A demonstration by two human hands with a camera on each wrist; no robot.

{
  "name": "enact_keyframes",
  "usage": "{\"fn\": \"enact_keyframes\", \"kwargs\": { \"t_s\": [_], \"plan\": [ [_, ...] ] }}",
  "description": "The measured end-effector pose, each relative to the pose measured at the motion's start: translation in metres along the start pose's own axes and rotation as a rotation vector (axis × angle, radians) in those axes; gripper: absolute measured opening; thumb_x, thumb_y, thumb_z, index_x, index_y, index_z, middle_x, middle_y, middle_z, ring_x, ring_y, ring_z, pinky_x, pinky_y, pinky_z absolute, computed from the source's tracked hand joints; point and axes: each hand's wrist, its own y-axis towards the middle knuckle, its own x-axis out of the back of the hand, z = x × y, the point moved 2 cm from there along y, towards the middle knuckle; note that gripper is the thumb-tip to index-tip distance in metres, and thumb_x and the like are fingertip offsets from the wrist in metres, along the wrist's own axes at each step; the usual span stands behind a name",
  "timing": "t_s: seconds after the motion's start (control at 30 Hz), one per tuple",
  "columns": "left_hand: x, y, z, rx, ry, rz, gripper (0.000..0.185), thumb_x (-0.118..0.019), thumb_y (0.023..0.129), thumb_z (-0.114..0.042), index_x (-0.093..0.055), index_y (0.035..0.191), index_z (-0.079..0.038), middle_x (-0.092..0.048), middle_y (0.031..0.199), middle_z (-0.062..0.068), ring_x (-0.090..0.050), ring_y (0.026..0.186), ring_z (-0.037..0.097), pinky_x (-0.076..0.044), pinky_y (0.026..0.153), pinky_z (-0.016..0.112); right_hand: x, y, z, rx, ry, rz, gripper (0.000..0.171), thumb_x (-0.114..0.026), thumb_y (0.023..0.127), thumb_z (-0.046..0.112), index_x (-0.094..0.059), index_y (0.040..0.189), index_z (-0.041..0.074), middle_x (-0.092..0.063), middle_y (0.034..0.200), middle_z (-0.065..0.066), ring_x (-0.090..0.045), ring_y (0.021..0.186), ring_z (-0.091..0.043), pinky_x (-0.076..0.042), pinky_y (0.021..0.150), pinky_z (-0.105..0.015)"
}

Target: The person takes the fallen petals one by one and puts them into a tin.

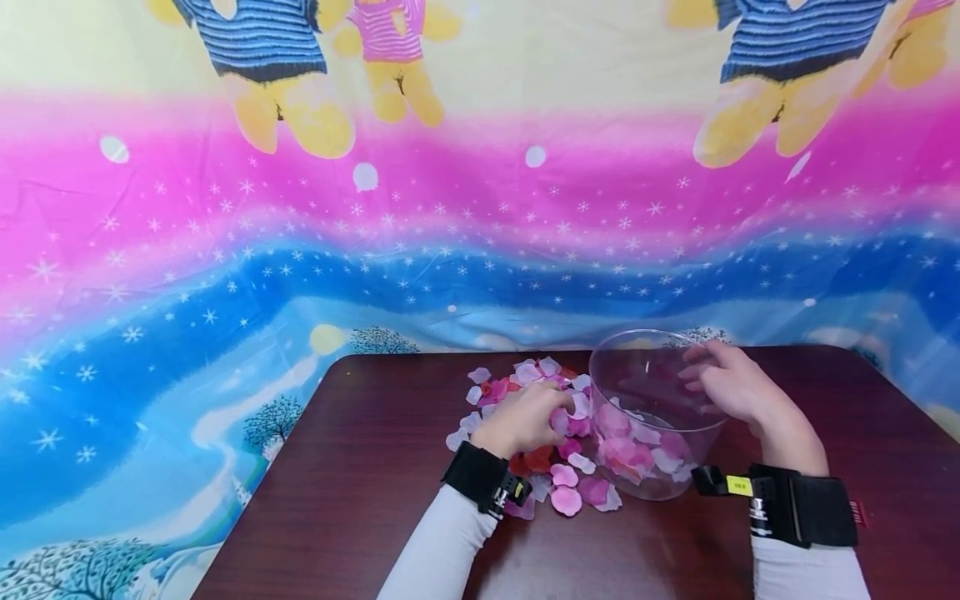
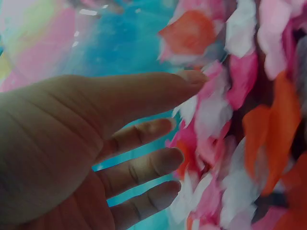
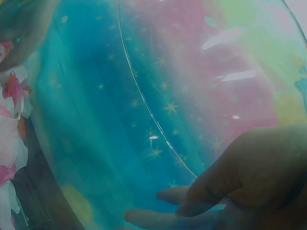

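A heap of pink, white and orange fabric petals [image 1: 525,379] lies mid-table. My left hand [image 1: 525,417] rests on the heap with its fingers spread against the petals [image 2: 225,120], right beside the mouth of a clear plastic bowl [image 1: 645,433]. In the left wrist view the left hand [image 2: 175,103] shows nearly straight fingers touching petals. The bowl is tipped toward the heap and has several petals inside. My right hand [image 1: 723,379] grips its far wall near the rim. In the right wrist view the right hand [image 3: 201,206] presses on the clear wall [image 3: 144,105].
The dark brown table [image 1: 360,467] has bare wood to the left and in front. A bright cloth [image 1: 225,250] with stars and cartoon bears hangs behind and drapes past the table's far edge. Black bands sit on both wrists.
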Motion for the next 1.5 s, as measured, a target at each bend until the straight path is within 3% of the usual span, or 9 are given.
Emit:
{"fn": "enact_keyframes", "kwargs": {
  "t_s": [0.37, 0.67, 0.9, 1.2, 1.33, 1.5],
  "plan": [
    [-0.018, 0.007, -0.007, 0.051, 0.184, -0.049, 0.044, -0.085, 0.085, -0.035, -0.072, 0.125, -0.024, -0.063, 0.12, 0.002, -0.068, 0.098, 0.018, -0.058, 0.078, 0.035, 0.0, 0.0, 0.001, 0.0, 0.004, 0.004, 0.042, -0.028, 0.105, 0.006, -0.033, 0.142, -0.014, -0.05, 0.137, -0.041, -0.054, 0.124, -0.054, -0.058, 0.083, -0.05],
    [-0.027, 0.011, -0.011, 0.009, 0.255, -0.132, 0.045, -0.083, 0.087, -0.034, -0.069, 0.128, -0.026, -0.062, 0.121, 0.003, -0.069, 0.085, 0.019, -0.057, 0.073, 0.032, 0.001, 0.0, 0.0, -0.007, -0.01, 0.003, 0.043, -0.03, 0.106, 0.007, -0.033, 0.143, -0.014, -0.049, 0.138, -0.04, -0.053, 0.125, -0.054, -0.058, 0.085, -0.051],
    [-0.03, 0.013, -0.011, -0.03, 0.293, -0.17, 0.025, -0.081, 0.089, -0.029, -0.077, 0.113, -0.024, -0.072, 0.103, -0.002, -0.07, 0.087, 0.017, -0.053, 0.067, 0.03, 0.001, -0.001, -0.003, -0.014, -0.007, 0.001, 0.043, -0.03, 0.107, 0.008, -0.033, 0.143, -0.014, -0.05, 0.138, -0.04, -0.054, 0.125, -0.054, -0.058, 0.084, -0.05],
    [-0.022, 0.011, -0.001, 0.006, 0.216, -0.222, 0.007, -0.079, 0.092, -0.028, -0.081, 0.097, -0.025, -0.075, 0.088, -0.007, -0.068, 0.08, 0.013, -0.041, 0.057, 0.025, 0.0, -0.001, -0.002, -0.011, -0.006, 0.004, 0.043, -0.029, 0.106, 0.007, -0.033, 0.143, -0.014, -0.049, 0.138, -0.04, -0.053, 0.125, -0.054, -0.058, 0.085, -0.051],
    [-0.015, 0.009, 0.004, 0.021, 0.187, -0.231, 0.004, -0.077, 0.093, -0.026, -0.08, 0.091, -0.025, -0.074, 0.084, -0.01, -0.068, 0.081, 0.012, -0.045, 0.061, 0.028, 0.0, -0.001, 0.0, -0.008, -0.008, 0.004, 0.043, -0.029, 0.106, 0.007, -0.033, 0.143, -0.014, -0.05, 0.138, -0.041, -0.054, 0.124, -0.054, -0.058, 0.085, -0.051],
    [-0.001, 0.003, 0.011, 0.039, 0.142, -0.24, 0.006, -0.076, 0.093, -0.021, -0.082, 0.096, -0.023, -0.076, 0.093, -0.008, -0.069, 0.089, 0.014, -0.053, 0.069, 0.032, -0.001, -0.001, 0.0, -0.007, -0.015, 0.0, 0.043, -0.03, 0.107, 0.008, -0.034, 0.143, -0.014, -0.05, 0.137, -0.041, -0.054, 0.124, -0.054, -0.058, 0.085, -0.051]
  ]
}}
